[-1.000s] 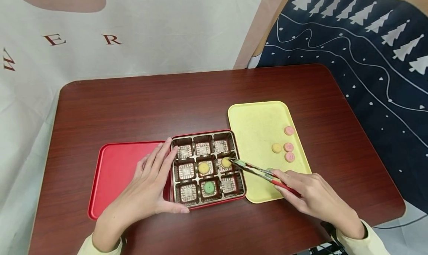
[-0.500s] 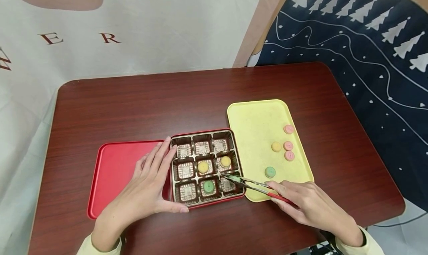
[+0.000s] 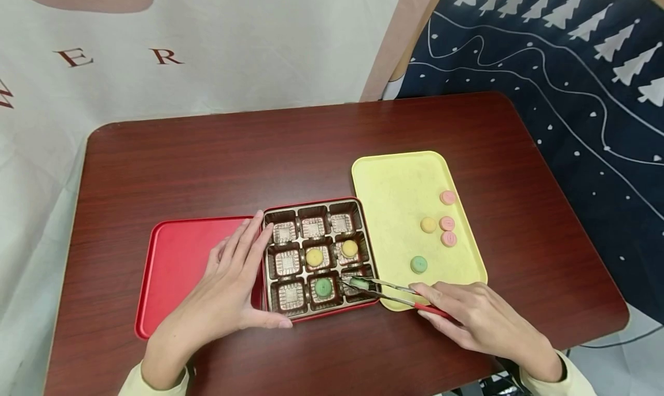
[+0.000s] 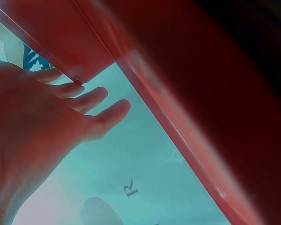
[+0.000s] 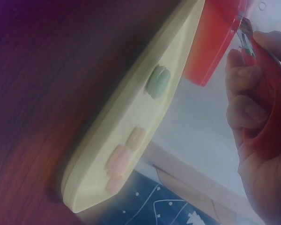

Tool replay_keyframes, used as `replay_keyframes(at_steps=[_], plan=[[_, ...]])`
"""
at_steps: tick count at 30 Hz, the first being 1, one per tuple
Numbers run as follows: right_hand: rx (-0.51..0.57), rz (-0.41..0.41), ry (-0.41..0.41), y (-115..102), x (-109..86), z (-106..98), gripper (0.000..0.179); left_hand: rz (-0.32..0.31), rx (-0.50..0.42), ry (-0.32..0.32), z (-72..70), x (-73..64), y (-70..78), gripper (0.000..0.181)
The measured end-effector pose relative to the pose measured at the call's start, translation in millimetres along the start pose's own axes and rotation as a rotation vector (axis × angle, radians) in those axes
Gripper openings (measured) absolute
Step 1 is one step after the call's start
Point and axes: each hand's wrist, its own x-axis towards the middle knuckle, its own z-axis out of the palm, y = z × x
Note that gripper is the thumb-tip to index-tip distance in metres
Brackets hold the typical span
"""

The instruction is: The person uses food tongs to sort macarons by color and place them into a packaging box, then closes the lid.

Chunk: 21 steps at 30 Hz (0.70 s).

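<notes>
In the head view my right hand (image 3: 469, 315) holds red-handled tongs (image 3: 432, 310). Between the tips of the tongs is a green macaron (image 3: 359, 283), down at the near right compartment of the chocolate-brown divided box (image 3: 309, 278). Another green macaron (image 3: 323, 287) lies in the near middle compartment. Yellow macarons occupy the centre compartment and the middle right one (image 3: 350, 248). My left hand (image 3: 220, 292) rests along the box's left side, fingers extended at its edge and thumb by the near left corner. The right wrist view shows fingers around the red handle (image 5: 270, 136).
A yellow tray (image 3: 396, 194) to the right bears a green macaron (image 3: 418, 264), a yellow one (image 3: 428, 225) and several pink ones (image 3: 448, 238). On the left lies a red lid-like tray (image 3: 178, 269), partly under my left hand. The table's far edge meets a printed cloth.
My right hand has brought the tongs from the middle right compartment, beside its yellow macaron, toward me and down into the near right one. My left hand stays at the box.
</notes>
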Motion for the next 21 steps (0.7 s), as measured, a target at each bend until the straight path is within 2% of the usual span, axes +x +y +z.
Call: replay_keyframes(at_steps=[6,15,21], plan=[[-0.020,-0.021,0.023,0.1,-0.7,0.8,0.044,0.004,-0.004,-0.006,-1.2,2.5,0.5,0.158],[-0.019,0.018,-0.014,2.1,1.4,-1.3,0.049,0.000,-0.001,-0.007,-3.0,1.2,-0.2,0.157],[-0.045,0.044,0.026,6.9,-1.4,-6.2,0.051,-0.007,-0.003,-0.011,-0.7,-0.6,0.5,0.157]])
